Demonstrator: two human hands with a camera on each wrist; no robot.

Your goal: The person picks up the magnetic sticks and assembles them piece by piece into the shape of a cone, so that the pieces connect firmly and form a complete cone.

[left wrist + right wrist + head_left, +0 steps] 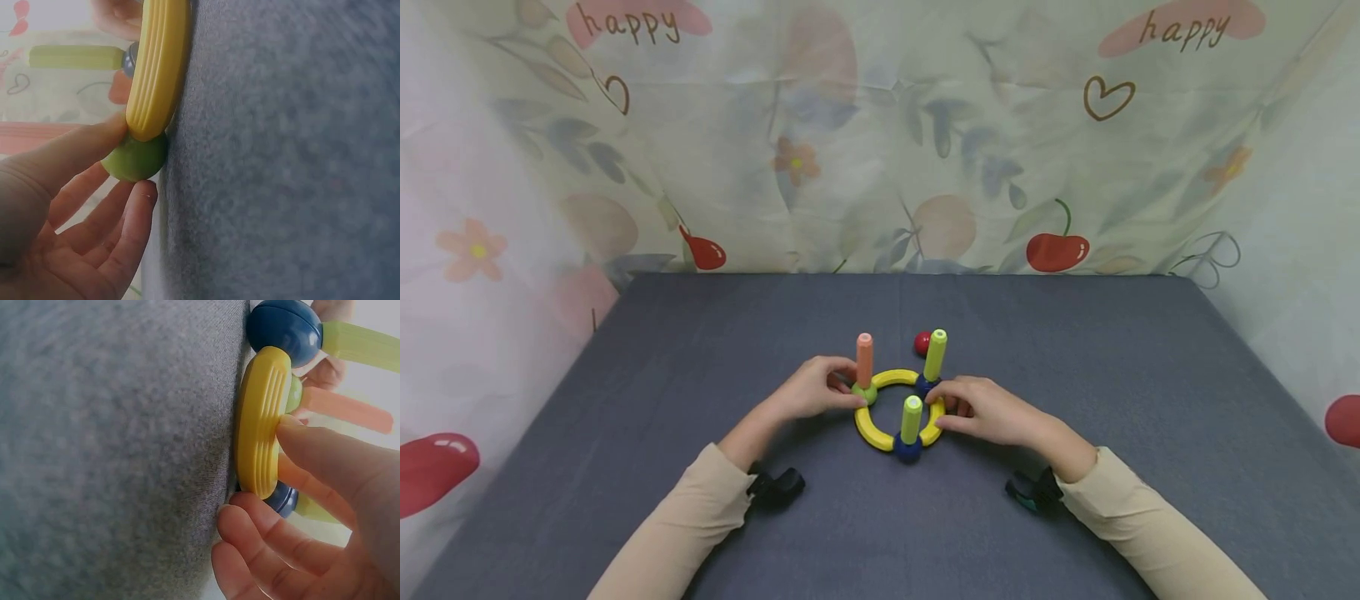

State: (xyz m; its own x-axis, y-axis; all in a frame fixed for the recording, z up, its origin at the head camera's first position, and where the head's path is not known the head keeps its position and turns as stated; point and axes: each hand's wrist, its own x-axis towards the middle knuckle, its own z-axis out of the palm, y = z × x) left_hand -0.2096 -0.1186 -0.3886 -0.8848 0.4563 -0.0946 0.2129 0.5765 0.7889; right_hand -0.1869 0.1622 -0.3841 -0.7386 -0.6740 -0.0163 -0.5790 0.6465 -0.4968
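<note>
On the table, yellow curved bars and balls are joined into a ring. My left hand (812, 387) pinches the green ball (139, 161) on the ring's left side, thumb by the yellow bar's end (156, 75). From that ball rises an orange stick (865, 360). My right hand (996, 410) holds the right-hand yellow curved bar (261, 425) between thumb and fingers. One lime-green stick (912, 421) stands on the near blue ball (907, 451); another lime-green stick (935, 357) stands on the far blue ball (926, 387), slightly tilted.
A red ball (922, 342) lies just behind the ring, partly hidden by the far lime-green stick. The dark grey cloth-covered table (737, 325) reaches back to a patterned curtain (880, 183), and similar cloth hangs at both sides. Black straps sit on both wrists.
</note>
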